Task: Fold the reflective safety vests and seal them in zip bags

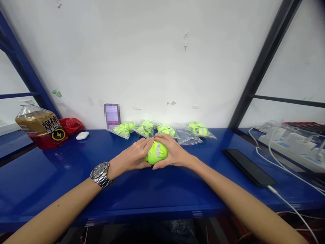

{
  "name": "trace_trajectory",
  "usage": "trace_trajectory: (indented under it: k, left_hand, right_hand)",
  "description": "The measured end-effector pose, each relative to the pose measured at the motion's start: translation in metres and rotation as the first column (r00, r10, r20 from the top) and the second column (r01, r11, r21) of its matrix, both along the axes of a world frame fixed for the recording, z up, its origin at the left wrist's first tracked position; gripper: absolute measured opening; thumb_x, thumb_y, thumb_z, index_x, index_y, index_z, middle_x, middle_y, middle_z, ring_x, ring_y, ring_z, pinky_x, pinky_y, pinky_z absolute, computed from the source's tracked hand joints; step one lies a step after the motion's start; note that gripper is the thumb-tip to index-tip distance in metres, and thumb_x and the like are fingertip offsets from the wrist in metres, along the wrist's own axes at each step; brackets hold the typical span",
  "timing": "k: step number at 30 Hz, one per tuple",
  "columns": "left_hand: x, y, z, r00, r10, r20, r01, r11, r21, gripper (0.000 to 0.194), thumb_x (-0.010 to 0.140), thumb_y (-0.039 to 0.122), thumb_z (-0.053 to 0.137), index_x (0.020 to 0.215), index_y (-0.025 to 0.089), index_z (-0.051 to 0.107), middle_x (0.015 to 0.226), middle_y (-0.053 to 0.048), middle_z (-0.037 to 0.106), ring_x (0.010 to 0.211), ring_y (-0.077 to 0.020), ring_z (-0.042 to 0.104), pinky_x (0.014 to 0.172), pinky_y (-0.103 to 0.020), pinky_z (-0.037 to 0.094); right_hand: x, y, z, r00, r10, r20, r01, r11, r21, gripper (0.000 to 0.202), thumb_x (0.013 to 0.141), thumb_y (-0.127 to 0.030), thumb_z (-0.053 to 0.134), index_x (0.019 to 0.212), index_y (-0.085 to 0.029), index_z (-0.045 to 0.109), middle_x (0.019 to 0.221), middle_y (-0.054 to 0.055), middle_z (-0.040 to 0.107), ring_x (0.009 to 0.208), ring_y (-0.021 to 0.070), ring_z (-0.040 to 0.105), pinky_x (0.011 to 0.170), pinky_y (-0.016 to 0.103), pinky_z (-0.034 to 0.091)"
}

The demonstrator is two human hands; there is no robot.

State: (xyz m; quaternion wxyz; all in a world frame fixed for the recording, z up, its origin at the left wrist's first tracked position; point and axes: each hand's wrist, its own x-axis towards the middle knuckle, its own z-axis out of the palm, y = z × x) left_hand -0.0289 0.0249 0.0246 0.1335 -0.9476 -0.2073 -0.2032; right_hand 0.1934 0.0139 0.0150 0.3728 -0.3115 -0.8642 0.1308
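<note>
Between my two hands is a bundled neon-yellow reflective vest (157, 153), rolled into a compact ball with a silver-grey strip showing on its front. My left hand (138, 153), below a metal wristwatch, presses on its left side with the fingers closed round it. From the right, my right hand (175, 151) wraps over the top, its thumb low at the front. Behind the hands, several clear zip bags with similar neon bundles line the wall, among them a left bag (124, 128) and a right bag (199, 128). A flat clear bag (188, 137) lies between bundles.
On the left of the blue table (127, 196) stand a large drink bottle (42, 125), a red plastic bag (72, 126) and a white earbud case (82, 135). A black phone (248, 167) with a charging cable lies at right, near a power strip (291, 145).
</note>
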Motion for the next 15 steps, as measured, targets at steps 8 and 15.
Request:
trace_trajectory:
  k: [8,15]
  left_hand:
    - [-0.003,-0.006,0.008,0.999,-0.045,0.027,0.03,0.912,0.41,0.073,0.092,0.04,0.05,0.143,-0.003,0.021,0.123,-0.03,0.055,0.115,-0.0372,0.055,0.093,-0.05,0.051]
    - [0.003,-0.014,0.012,0.996,-0.083,0.043,0.046,0.838,0.544,0.063,0.096,0.025,0.04,0.145,-0.008,0.016,0.119,-0.031,0.058,0.118,-0.038,0.054,0.093,-0.051,0.052]
  right_hand:
    - [0.003,-0.006,0.001,0.764,-0.121,-0.634,-0.466,0.575,-0.672,0.091,0.05,-0.028,0.089,0.13,-0.023,0.046,0.12,0.01,0.06,0.104,0.0249,0.062,0.092,0.042,0.051]
    - [-0.008,-0.02,0.0,0.648,-0.17,-0.742,-0.661,0.359,-0.659,0.059,0.058,-0.023,0.085,0.111,-0.021,0.061,0.111,0.006,0.067,0.101,0.0236,0.065,0.09,0.042,0.053]
